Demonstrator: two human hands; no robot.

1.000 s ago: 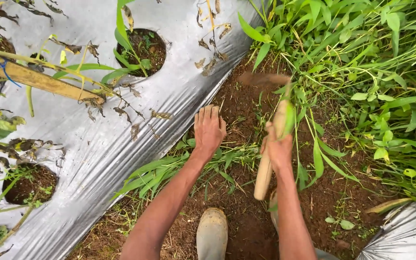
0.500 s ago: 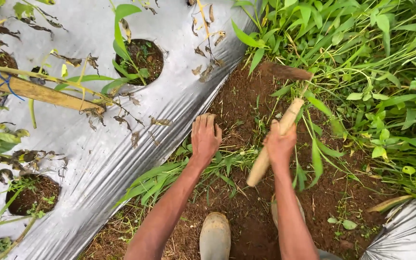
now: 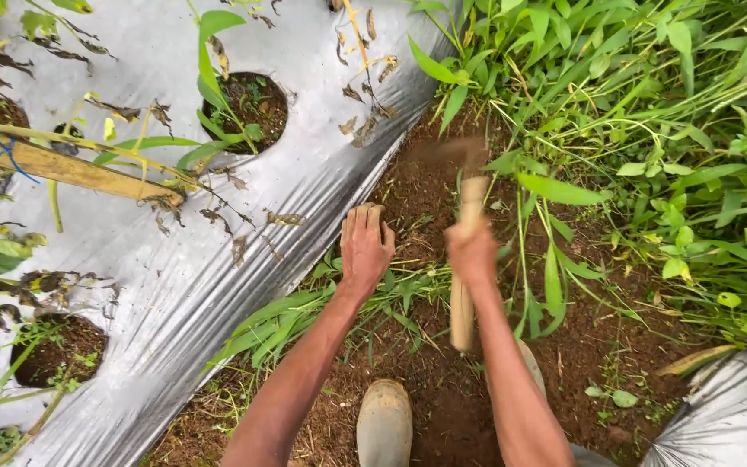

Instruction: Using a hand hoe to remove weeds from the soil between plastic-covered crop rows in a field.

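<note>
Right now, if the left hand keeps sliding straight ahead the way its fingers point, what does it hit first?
The left hand lies flat on the ground, fingers pointing up the furrow. Straight ahead is bare brown soil, then probably the edge of the silver plastic mulch.

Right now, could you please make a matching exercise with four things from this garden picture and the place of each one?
Things:
1. left hand
2. right hand
3. pale rubber boot
4. silver plastic mulch sheet

Places:
A. bottom edge, between the arms
B. flat on the grass and soil
C. over the bed at left, with round planting holes
D. around the wooden tool handle

Pairs: 1-B, 2-D, 3-A, 4-C
</note>
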